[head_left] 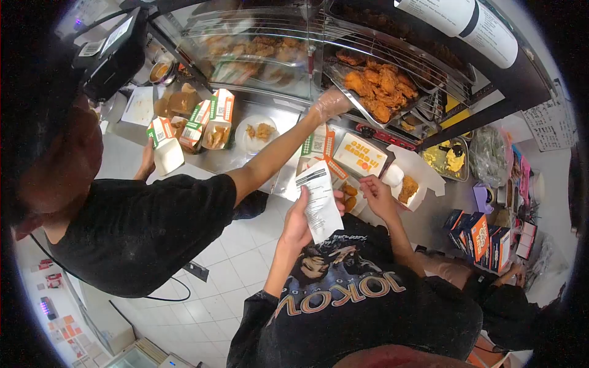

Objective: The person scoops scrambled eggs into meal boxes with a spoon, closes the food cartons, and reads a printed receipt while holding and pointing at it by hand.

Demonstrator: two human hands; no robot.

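A printed receipt (319,202) is in my left hand (297,222), with the thumb on its front and fingertips showing past its right edge. My right hand (378,195) has loosely bent fingers slightly apart, with nothing visible in them. It is nearest to an open box (423,184) holding fried chicken (408,189) and a round white item (392,175). Just beyond is a white lid (362,153) with orange print. Behind the receipt, a carton (318,142) and some fried pieces (350,190) are partly hidden.
At the left, a co-worker's gloved hand (332,103) touches a tray of fried chicken (377,92) at the warmer; their other hand (147,161) holds a carton (167,150). A plate (256,132) lies between. To the right are another person's hand (512,275), orange-blue boxes (478,236) and a yellow-food tray (446,161).
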